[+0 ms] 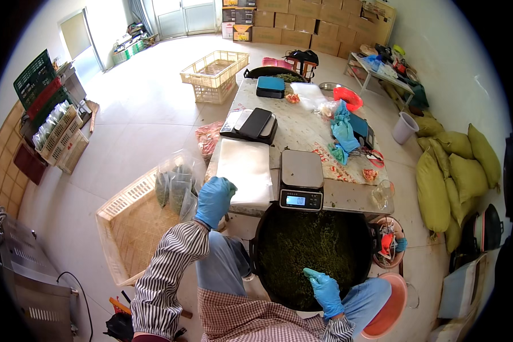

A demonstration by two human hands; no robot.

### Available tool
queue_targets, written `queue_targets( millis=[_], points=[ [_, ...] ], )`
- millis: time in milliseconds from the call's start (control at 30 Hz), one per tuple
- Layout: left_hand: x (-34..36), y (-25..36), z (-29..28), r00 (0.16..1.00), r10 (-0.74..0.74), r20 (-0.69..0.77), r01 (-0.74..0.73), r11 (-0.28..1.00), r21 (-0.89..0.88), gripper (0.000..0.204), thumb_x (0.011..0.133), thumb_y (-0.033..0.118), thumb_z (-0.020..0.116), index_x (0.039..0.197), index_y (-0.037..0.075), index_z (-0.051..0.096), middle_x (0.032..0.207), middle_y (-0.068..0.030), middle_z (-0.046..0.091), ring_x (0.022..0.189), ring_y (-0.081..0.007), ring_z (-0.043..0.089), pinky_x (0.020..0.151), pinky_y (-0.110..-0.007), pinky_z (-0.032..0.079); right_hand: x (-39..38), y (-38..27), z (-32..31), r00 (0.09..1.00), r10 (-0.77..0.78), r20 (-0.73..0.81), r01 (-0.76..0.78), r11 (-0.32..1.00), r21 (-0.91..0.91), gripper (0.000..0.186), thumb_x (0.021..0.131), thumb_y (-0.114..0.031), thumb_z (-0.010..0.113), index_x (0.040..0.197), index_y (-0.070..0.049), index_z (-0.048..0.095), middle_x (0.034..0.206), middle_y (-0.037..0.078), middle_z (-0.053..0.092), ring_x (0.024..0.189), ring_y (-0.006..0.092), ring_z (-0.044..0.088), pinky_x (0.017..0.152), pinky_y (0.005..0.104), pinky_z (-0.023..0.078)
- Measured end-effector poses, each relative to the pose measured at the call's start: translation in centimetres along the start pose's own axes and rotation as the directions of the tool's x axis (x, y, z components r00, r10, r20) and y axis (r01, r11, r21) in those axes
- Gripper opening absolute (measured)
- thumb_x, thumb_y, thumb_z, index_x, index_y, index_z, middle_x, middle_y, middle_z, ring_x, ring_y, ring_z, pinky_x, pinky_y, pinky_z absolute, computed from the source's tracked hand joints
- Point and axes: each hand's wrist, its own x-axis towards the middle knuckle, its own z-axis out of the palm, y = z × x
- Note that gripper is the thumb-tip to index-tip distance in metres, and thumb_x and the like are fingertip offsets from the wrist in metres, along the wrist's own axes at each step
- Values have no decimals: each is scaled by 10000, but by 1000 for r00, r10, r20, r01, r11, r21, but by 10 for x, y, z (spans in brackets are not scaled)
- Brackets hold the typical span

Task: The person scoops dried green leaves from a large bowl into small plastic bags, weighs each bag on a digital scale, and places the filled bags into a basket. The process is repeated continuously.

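Note:
My left hand (214,200), in a blue glove, is at the near left corner of a stack of clear plastic bags (244,168) on the table. Its fingers are closed, and whatever they may hold is hidden. My right hand (327,293), gloved too, is over the near part of a wide black pan (255,242) of loose dark green leaves (310,245). Its fingers stretch toward the left, with green on the tips and nothing visible in them. A digital scale (302,174) with a lit display stands at the table edge above the pan; its plate is bare.
Filled clear bags (176,185) stand in a cream plastic crate (117,233) left of the table (293,137). More scales and a crumpled blue bag (343,128) lie farther back. An orange basin (394,302) sits by my right knee; green sacks (433,191) line the right wall.

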Motion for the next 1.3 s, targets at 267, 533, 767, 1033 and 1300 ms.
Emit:
queue_targets(
  millis=[267,533,767,1033,1300],
  points=[
    [14,-13,7,785,-395,477,515,844,-149,221,740,238,838,774,59,712,797,-151,707,725,-272,671,691,-378,534,-5,-24,13,977,-185,107,190,981,-47,341,1003,-164,570,1331,-156,661,1175,104,721,974,306,707,813,385,575],
    [37,9,-21,633,-720,287,549,156,-821,125,963,94,659,846,49,661,816,-34,645,714,-110,550,651,-274,448,-11,-17,7,994,-104,44,99,989,108,470,1008,-169,593,1471,-132,515,1302,142,669,1074,271,696,914,353,558],
    [-98,199,-28,979,-70,189,191,627,-755,129,809,-71,718,833,-6,609,862,-93,599,717,-140,563,626,-274,474,13,-78,49,999,-27,25,-3,623,782,766,994,-102,637,1616,-55,193,1470,125,541,1182,125,573,989,267,492],
    [-160,231,-26,886,-412,211,438,600,-670,179,829,-92,709,925,16,604,991,-58,613,794,-118,562,684,-245,494,-22,-59,74,960,280,-17,-172,638,750,508,1046,-171,577,1532,-115,439,1329,109,671,942,79,666,807,228,564],
    [-138,184,-14,900,-428,-82,284,720,-633,213,772,-136,699,930,-1,747,914,-37,561,827,-145,547,736,-253,452,-30,-20,63,999,0,-48,25,853,521,620,1017,-179,603,1576,-117,343,1453,160,550,1120,221,627,953,341,521]
  ],
)
